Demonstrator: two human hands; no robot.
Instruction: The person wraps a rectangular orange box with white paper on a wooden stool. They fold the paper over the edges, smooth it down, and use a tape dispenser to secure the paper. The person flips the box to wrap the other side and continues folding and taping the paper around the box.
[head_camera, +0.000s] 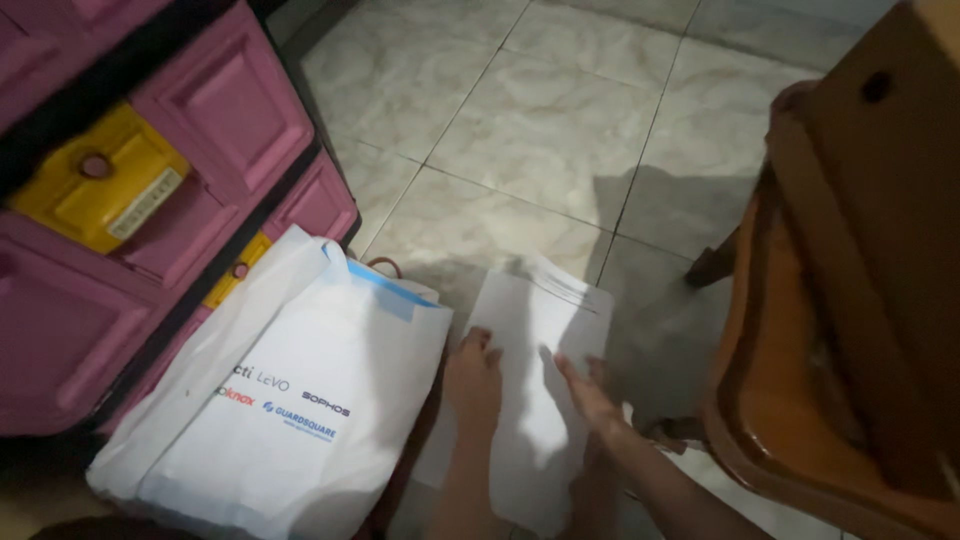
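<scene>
The left hand (473, 380) is laid flat on a white sheet of paper (530, 400), fingers extended and pointing away from the person; nothing is closed in its grip, the palm only pressing on the sheet's left edge. The right hand (590, 392) is likewise held open and flat, its fingers stretched across the middle of the same sheet, so that its grip encloses nothing either. The sheet is spread on the tiled floor (540, 130), its long axis running away from the person and tilted slightly to the right, the far short edge pointing toward the upper part of the floor. Faint lines of print are seen near that far edge.

Just beside the sheet, on its left, a white bag (290, 400) with blue trim is propped against a pink plastic drawer unit (200, 140) with yellow handles. On the right of the sheet a brown wooden chair (840, 330) is placed, one leg resting on the floor near the sheet's far right corner.
</scene>
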